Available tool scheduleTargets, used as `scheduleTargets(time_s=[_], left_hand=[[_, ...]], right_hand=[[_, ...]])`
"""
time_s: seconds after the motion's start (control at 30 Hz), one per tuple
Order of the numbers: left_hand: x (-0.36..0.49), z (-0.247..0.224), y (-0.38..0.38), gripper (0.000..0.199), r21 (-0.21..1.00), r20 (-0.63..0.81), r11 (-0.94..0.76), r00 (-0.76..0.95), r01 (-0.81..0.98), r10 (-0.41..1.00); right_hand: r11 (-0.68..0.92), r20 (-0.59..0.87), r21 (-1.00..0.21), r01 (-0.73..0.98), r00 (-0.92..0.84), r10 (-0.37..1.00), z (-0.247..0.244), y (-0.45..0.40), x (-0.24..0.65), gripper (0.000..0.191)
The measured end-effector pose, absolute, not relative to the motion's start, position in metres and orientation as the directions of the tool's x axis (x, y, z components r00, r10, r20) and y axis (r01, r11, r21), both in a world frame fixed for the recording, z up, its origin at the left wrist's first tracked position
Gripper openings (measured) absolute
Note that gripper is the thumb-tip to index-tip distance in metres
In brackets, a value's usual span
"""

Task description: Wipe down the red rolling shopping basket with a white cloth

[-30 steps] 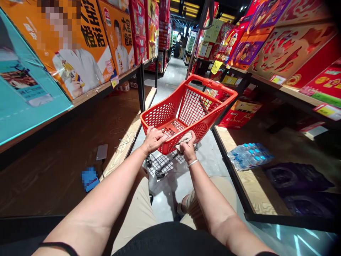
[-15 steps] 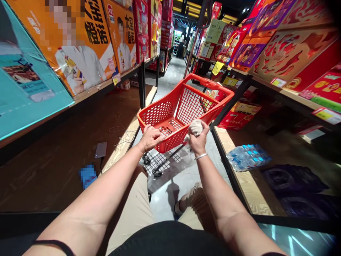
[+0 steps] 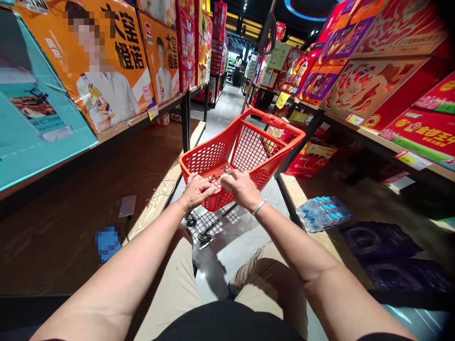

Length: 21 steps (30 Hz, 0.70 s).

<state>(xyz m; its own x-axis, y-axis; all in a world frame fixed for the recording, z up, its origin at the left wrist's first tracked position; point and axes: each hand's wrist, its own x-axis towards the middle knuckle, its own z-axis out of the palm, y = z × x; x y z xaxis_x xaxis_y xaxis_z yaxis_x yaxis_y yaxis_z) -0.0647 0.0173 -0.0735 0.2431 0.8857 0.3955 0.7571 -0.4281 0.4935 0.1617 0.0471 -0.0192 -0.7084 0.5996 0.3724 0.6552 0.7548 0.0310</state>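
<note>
A red plastic shopping cart (image 3: 245, 163) stands before me, its near rim toward me and its handle at the far end. My left hand (image 3: 196, 192) grips the near rim at the left, fingers over the edge. Close beside it, my right hand (image 3: 241, 187) presses at the same rim with curled fingers. The pale cloth that this hand held a moment earlier is now hidden beneath it. A bracelet shows on my right wrist.
Shelves flank the aisle, with orange boxes (image 3: 103, 71) at left and red gift boxes (image 3: 387, 90) at right. Bottled water (image 3: 324, 213) lies on the lower right shelf. A phone-like device (image 3: 127, 206) and a cable (image 3: 163, 185) lie on the lower left.
My right hand has moved left and slightly down, from the cart's right side to the near rim by my left hand. The cloth no longer shows. My left hand stays on the rim.
</note>
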Motion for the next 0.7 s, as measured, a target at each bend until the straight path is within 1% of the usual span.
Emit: scheduleTargets(time_s=[0.07,0.13,0.2,0.23,0.27,0.33,0.43,0.47,0.53,0.57,0.63,0.7], left_hand=[[-0.066,-0.072,0.015,0.050,0.501,0.388,-0.427,0.245,0.753,0.889],[-0.067,-0.071,0.014,0.052,0.510,0.396,-0.422,0.230,0.750,0.889],[-0.069,-0.071,0.013,0.053,0.516,0.402,-0.418,0.219,0.748,0.889],[-0.070,-0.071,0.014,0.052,0.518,0.399,-0.414,0.217,0.748,0.891],[-0.073,-0.070,0.015,0.051,0.518,0.392,-0.411,0.219,0.750,0.894],[-0.077,-0.068,0.018,0.046,0.505,0.368,-0.411,0.241,0.759,0.898],[-0.075,-0.058,0.020,0.028,0.444,0.331,-0.406,0.276,0.799,0.903],[-0.070,-0.054,0.020,0.031,0.416,0.321,-0.394,0.273,0.820,0.907],[-0.055,-0.044,0.016,0.049,0.368,0.296,-0.340,0.238,0.865,0.925],[-0.046,-0.039,0.014,0.053,0.367,0.256,-0.309,0.224,0.877,0.940],[-0.030,-0.034,0.008,0.055,0.398,0.185,-0.174,0.107,0.901,0.977],[-0.022,-0.033,0.003,0.052,0.408,0.163,-0.090,0.025,0.908,0.986]], right_hand=[[0.653,0.329,0.047,0.756,-0.629,0.705,-0.003,0.080,0.190,0.029],[0.462,0.318,0.034,0.886,-0.448,0.836,0.013,0.114,0.219,0.030],[0.333,0.303,0.020,0.943,-0.323,0.896,0.023,0.136,0.236,0.032],[0.303,0.297,0.012,0.953,-0.293,0.909,0.024,0.140,0.239,0.033],[0.304,0.293,0.000,0.953,-0.291,0.911,0.022,0.140,0.238,0.033],[0.364,0.307,-0.038,0.931,-0.336,0.891,0.012,0.129,0.227,0.034],[0.455,0.401,-0.149,0.878,-0.367,0.839,-0.014,0.101,0.203,0.043],[0.465,0.439,-0.189,0.865,-0.349,0.828,-0.022,0.094,0.196,0.046],[0.481,0.511,-0.256,0.839,-0.305,0.803,-0.039,0.083,0.185,0.051],[0.494,0.546,-0.275,0.825,-0.289,0.786,-0.047,0.081,0.182,0.052],[0.522,0.618,-0.293,0.801,-0.258,0.743,-0.065,0.079,0.175,0.051],[0.539,0.687,-0.302,0.786,-0.212,0.695,-0.085,0.079,0.167,0.048]])
